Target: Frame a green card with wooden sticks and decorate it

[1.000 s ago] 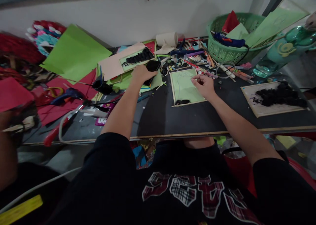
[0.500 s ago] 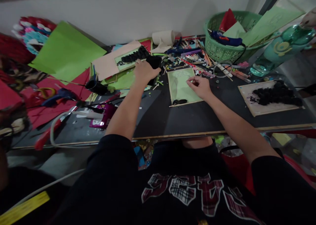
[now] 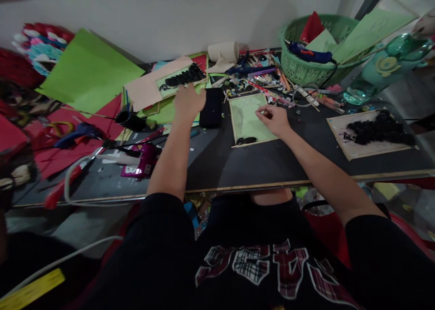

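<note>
My left hand (image 3: 189, 104) is over the green sheets, at the lower edge of a small framed panel (image 3: 185, 76) covered with black tufts. Its thumb is spread from the fingers; whether the fingertips touch the panel is hidden. Just right of it a black phone (image 3: 210, 108) lies flat. My right hand (image 3: 274, 119) rests over the right side of a stick-framed light green card (image 3: 249, 119), thumb and fingertips pinched together. Anything between them is too small to make out. The card bears faint drawn lines and a black tuft (image 3: 247, 140) at its lower left.
Another framed panel with black tufts (image 3: 343, 140) lies at the right. Behind stand a green basket (image 3: 295, 70) with a blue glue gun (image 3: 309, 54) and a water bottle (image 3: 369, 76). Pens and scraps crowd the back; a black cup (image 3: 131, 120) and red paper (image 3: 81, 140) are left.
My left hand has come off the phone and shifted left toward the tufted panel. The phone now lies flat, nearer me, over scraps seen before. My right hand has barely moved.
</note>
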A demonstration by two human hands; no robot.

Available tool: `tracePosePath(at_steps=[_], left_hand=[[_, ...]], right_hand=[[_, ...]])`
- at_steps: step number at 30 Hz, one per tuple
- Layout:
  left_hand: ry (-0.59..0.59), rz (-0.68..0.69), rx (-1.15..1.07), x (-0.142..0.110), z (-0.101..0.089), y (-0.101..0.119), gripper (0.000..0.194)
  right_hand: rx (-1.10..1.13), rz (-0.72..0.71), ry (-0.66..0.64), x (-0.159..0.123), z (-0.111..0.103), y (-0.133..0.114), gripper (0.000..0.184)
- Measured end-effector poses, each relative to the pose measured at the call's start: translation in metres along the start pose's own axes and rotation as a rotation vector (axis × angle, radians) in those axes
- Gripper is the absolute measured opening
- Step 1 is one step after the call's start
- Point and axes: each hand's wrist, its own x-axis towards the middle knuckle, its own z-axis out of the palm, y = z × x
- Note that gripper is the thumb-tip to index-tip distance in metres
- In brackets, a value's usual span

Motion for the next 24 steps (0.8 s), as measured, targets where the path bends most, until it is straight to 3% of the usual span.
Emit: tracePosePath(at_steps=[3,6,9,12,17,24], left_hand=[[0.003,0.263,-0.097,0.007,-0.012,-0.026,0.045],[-0.023,0.511,-0.096,0.008,-0.008,-0.046,0.043],[-0.049,0.619,-0.028,0.008,0.001,-0.054,0.042],[-0.047,0.546,0.009,0.01,0.004,-0.052,0.044],[0.066,0.35,-0.065,0.007,-0.005,-0.035,0.052],[-0.003,0.369,-0.16,-0.01,0.006,0.005,0.049]], right_hand=[[0.0,0.007,-0.001,0.0,0.0,0.0,0.023],[0.007,0.011,0.009,0.0,0.0,0.0,0.023],[0.025,0.025,0.03,-0.001,0.0,-0.001,0.019],[0.053,0.029,0.039,-0.001,0.0,-0.002,0.016],[0.064,0.042,0.044,0.0,0.0,-0.002,0.016],[0.051,0.028,0.033,0.0,-0.001,-0.001,0.019]])
